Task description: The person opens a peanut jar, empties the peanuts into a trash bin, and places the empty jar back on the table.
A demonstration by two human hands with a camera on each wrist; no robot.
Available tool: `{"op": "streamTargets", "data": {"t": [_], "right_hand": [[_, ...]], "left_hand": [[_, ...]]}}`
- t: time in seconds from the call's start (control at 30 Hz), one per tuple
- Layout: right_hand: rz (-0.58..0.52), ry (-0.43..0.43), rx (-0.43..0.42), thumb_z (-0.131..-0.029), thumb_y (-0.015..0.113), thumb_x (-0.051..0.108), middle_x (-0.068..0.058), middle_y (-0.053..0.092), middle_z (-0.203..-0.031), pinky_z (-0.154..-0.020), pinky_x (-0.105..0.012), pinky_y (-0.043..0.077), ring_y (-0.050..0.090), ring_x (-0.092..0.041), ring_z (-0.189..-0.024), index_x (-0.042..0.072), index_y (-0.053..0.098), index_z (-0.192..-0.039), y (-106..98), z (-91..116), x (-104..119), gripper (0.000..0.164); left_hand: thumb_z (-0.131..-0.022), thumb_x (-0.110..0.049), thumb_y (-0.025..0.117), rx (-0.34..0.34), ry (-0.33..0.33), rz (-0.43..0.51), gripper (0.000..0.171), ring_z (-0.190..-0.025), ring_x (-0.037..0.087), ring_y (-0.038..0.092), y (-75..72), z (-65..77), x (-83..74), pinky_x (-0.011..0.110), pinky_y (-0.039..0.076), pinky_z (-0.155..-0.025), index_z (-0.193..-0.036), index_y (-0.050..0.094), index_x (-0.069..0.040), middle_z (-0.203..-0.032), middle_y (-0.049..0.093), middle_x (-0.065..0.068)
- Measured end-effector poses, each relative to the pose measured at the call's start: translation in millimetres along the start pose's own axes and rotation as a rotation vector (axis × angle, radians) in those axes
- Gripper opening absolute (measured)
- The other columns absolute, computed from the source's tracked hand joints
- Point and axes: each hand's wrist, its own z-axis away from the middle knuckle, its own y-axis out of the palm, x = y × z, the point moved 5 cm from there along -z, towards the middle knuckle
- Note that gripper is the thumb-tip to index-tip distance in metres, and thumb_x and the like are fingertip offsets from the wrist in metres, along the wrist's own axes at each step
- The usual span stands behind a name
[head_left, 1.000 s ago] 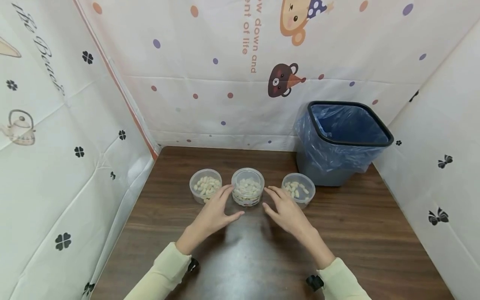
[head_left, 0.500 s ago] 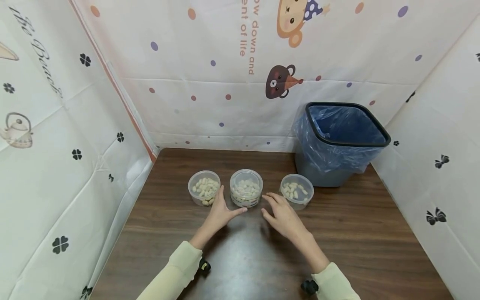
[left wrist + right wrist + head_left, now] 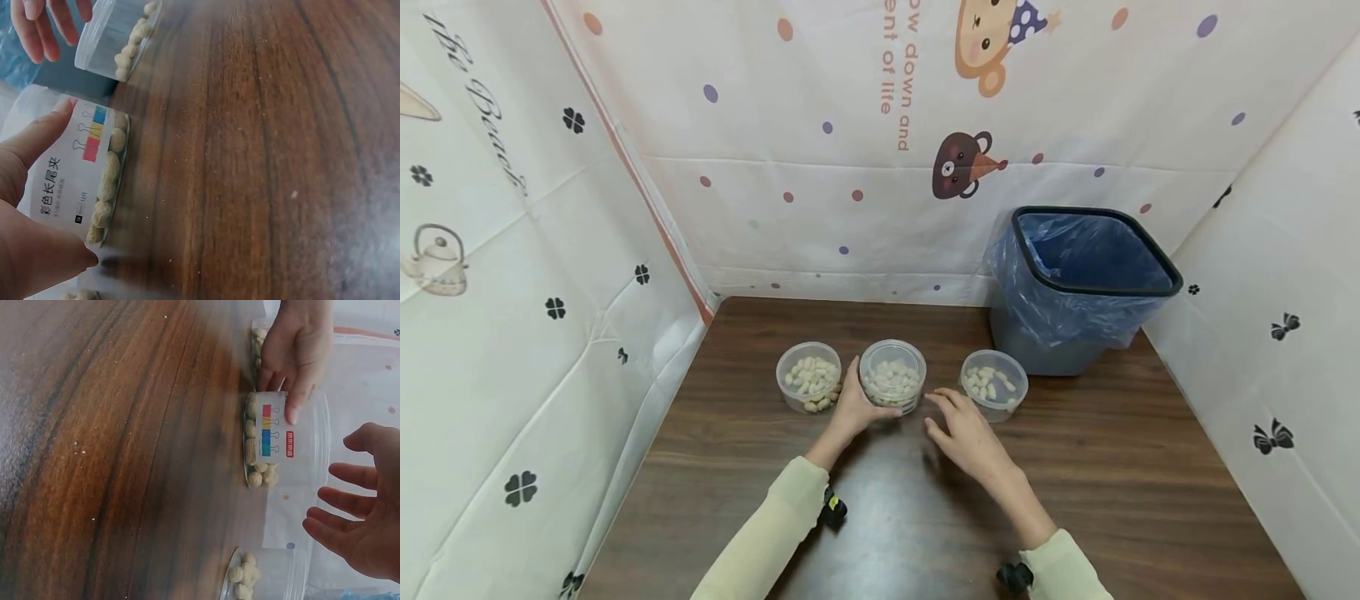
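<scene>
The middle round clear plastic tub appears to have a clear lid and holds pale peanuts. My left hand grips its left side, thumb across the front over a paper label printed with coloured binder clips. To the left stands a similar tub of peanuts, without a visible lid. My right hand hovers with relaxed, spread fingers between the middle tub and the right tub, which holds fewer peanuts. In the right wrist view, the right hand's fingers are apart from the middle tub.
A grey bin lined with a blue plastic bag stands at the back right, behind the right tub. Printed white cloth covers the back and both sides. The dark wooden table extends in front of the tubs.
My left hand has moved right from beside the left tub and now grips the middle tub. The right hand stays almost where it was. The tubs keep their places.
</scene>
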Motion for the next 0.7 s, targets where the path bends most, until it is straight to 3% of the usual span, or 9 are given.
{"op": "streamTargets", "data": {"t": [0.17,0.43,0.53,0.7], "right_hand": [[-0.013,0.009,0.007,-0.098,0.067,0.021,-0.015,0.057,-0.138,-0.106,-0.052,0.046,0.053,-0.035,-0.130,0.006,0.063,-0.134,1.4,0.3,-1.3,0.040],[-0.022,0.018,0.001,-0.098,0.067,0.019,-0.015,0.057,-0.138,-0.106,-0.053,0.045,0.054,-0.035,-0.129,0.006,0.064,-0.133,1.7,1.8,-4.2,0.038],[-0.024,0.012,-0.007,-0.098,0.067,0.019,-0.015,0.058,-0.137,-0.106,-0.053,0.045,0.054,-0.035,-0.129,0.006,0.063,-0.133,0.8,1.1,-5.2,0.038],[-0.026,0.022,-0.024,-0.097,0.068,0.017,-0.014,0.058,-0.136,-0.106,-0.053,0.046,0.054,-0.034,-0.129,0.006,0.064,-0.133,-2.3,-0.5,-8.0,0.037]], "left_hand": [[-0.059,-0.007,0.099,0.007,0.033,0.041,0.132,-0.145,0.040,0.035,1.7,-3.1,0.1,0.057,0.030,-0.117,-0.161,0.015,-0.003,-0.159,0.033,0.022],[-0.061,-0.013,0.100,0.011,0.050,0.061,0.122,-0.138,0.035,0.045,2.4,-8.7,6.2,0.055,0.038,-0.112,-0.157,0.025,-0.015,-0.152,0.043,0.015],[-0.058,-0.017,0.101,-0.015,0.093,0.001,0.122,-0.137,0.034,0.044,2.8,-10.7,4.5,0.055,0.038,-0.111,-0.155,0.027,-0.016,-0.150,0.042,0.013],[-0.055,-0.025,0.103,-0.033,0.150,-0.140,0.128,-0.135,0.037,0.031,6.4,-9.2,-3.7,0.058,0.036,-0.107,-0.158,0.026,-0.020,-0.151,0.032,0.012]]}}
